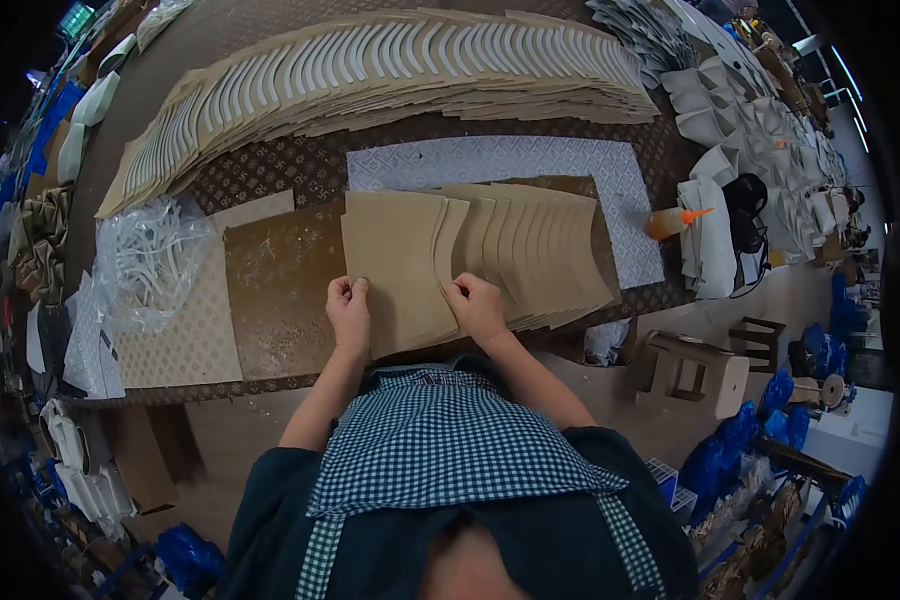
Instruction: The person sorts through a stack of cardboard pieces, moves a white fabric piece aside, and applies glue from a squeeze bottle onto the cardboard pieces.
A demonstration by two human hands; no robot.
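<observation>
tan sheets (395, 245), plastic bag (132, 306) holding white strips (152, 245)

On the bench (280, 168), an orange-tipped squeeze bottle (666, 224) sits at the right, near a black object (744, 205) too unclear to identify. Grey pieces (652, 38) fan out at the far right. A brown plastic stool (728, 386) and a darker stool (756, 338) are on the floor, blue plastic bags (722, 462) crowd the lower right, and a cardboard box (130, 458) is at lower left.

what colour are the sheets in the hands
The sheets are plain tan, shown in the head view.
</observation>
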